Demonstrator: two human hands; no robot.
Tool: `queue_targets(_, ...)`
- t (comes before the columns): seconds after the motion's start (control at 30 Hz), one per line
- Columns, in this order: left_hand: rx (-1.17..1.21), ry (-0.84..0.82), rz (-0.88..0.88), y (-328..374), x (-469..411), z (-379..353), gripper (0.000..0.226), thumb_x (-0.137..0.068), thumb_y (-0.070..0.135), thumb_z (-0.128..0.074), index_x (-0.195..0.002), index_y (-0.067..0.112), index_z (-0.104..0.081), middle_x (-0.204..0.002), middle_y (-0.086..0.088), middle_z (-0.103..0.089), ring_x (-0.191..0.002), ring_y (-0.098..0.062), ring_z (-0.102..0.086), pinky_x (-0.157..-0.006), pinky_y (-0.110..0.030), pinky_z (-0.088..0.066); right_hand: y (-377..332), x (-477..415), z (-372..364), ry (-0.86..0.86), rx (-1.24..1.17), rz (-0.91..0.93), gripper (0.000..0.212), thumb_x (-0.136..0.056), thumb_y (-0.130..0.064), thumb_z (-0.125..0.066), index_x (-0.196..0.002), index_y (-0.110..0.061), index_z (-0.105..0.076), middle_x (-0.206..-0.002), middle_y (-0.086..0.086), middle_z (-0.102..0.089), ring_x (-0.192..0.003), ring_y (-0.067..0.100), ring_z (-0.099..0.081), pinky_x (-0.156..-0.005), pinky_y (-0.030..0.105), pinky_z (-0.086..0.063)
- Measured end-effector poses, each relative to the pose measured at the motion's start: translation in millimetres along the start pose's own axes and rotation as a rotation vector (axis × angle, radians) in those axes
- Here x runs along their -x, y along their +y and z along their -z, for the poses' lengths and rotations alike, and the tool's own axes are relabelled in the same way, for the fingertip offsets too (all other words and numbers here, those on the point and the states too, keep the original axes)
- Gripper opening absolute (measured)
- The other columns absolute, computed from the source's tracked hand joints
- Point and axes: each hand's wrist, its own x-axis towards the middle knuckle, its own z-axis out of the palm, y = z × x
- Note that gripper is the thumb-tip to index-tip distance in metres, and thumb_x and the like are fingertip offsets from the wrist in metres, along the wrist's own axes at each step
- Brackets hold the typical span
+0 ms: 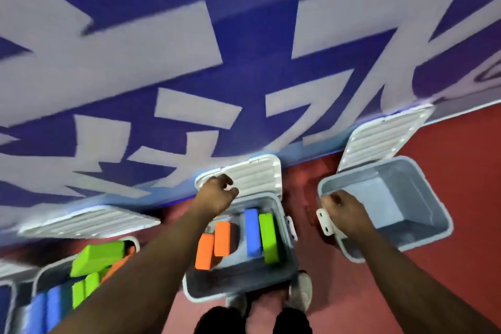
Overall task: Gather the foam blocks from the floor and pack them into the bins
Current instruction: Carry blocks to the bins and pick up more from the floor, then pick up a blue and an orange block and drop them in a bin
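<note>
Right hand (344, 214) gripping empty bin (423, 198), left hand (217, 194) over middle bin (244, 272)

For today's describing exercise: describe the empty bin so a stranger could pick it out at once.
Three grey bins stand open on the red floor below the blue wall with white lettering. It is the rightmost bin, its rim gripped by the right hand. Unlike the middle bin and left bin, which hold foam blocks, it is empty.
</note>
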Motion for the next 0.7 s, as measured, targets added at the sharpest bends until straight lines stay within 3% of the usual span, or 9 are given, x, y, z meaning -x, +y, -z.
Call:
queue_targets(0.1, 0.017, 0.080, -0.041, 29, 42, 37, 0.037, -0.083, 0.042, -0.056, -0.111, 0.021, -0.064, -0.106, -0.004, -0.067, -0.094, -0.024, -0.065, -0.090, -0.031, -0.049, -31, 52, 30, 0.089, -0.032, 0.058, 0.024, -0.093, -0.033, -0.054, -0.085, -0.012, -0.063, -0.086, 0.004, -0.066, -0.087, 0.025, -0.063, -0.080, 0.034, -0.044)
queue_targets(0.2, 0.013, 0.089, -0.100, 43, 75, 55, 0.032, -0.090, 0.033, -0.059, -0.117, 0.016, -0.062, -0.110, -0.004, -0.064, -0.101, -0.022, -0.061, -0.087, -0.026, -0.044, -50, 94, 42, 0.177, -0.056, 0.080, 0.020, -0.095, -0.029, -0.053, -0.091, -0.013, -0.064, -0.088, 0.002, -0.061, -0.074, 0.014, -0.052, -0.075, 0.028, -0.034)
queue_targets(0.33, -0.046, 0.034, -0.266, 50, 97, 74, 0.032, -0.090, 0.031, -0.058, -0.115, 0.011, -0.061, -0.113, -0.009, -0.063, -0.096, -0.024, -0.058, -0.078, -0.026, -0.039, -59, 131, 40, 0.299, -0.081, 0.058, 0.029, -0.094, -0.035, -0.052, -0.092, -0.008, -0.063, -0.087, 0.003, -0.064, -0.096, 0.026, -0.060, -0.079, 0.028, -0.034)
queue_targets(0.47, -0.153, -0.039, -0.446, 44, 104, 85, 0.023, -0.087, 0.036, -0.057, -0.099, 0.016, -0.060, -0.102, -0.009, -0.065, -0.096, -0.028, -0.060, -0.075, -0.030, -0.040, -45, 176, 21, 0.465, -0.086, -0.030, 0.039, -0.095, -0.041, -0.052, -0.112, -0.007, -0.063, -0.113, 0.011, -0.067, -0.110, 0.032, -0.059, -0.080, 0.028, -0.035)
queue_targets(0.53, -0.199, -0.096, -0.530, 43, 118, 86, 0.021, -0.089, 0.033, -0.057, -0.101, 0.016, -0.062, -0.100, -0.006, -0.066, -0.098, -0.026, -0.059, -0.076, -0.029, -0.041, -29, 206, 9, 0.529, -0.116, -0.105, 0.044, -0.094, -0.042, -0.054, -0.117, -0.006, -0.062, -0.113, 0.012, -0.067, -0.109, 0.031, -0.060, -0.078, 0.027, -0.035)
queue_targets(0.7, -0.190, -0.219, -0.647, 38, 170, 61, 0.015, -0.090, 0.021, -0.058, -0.099, 0.013, -0.066, -0.095, -0.005, -0.069, -0.096, -0.025, -0.064, -0.081, -0.029, -0.046, 26, 307, -20, 0.652, -0.213, -0.265, 0.037, -0.091, -0.039, -0.056, -0.109, -0.009, -0.065, -0.098, 0.010, -0.068, -0.099, 0.028, -0.062, -0.073, 0.026, -0.036)
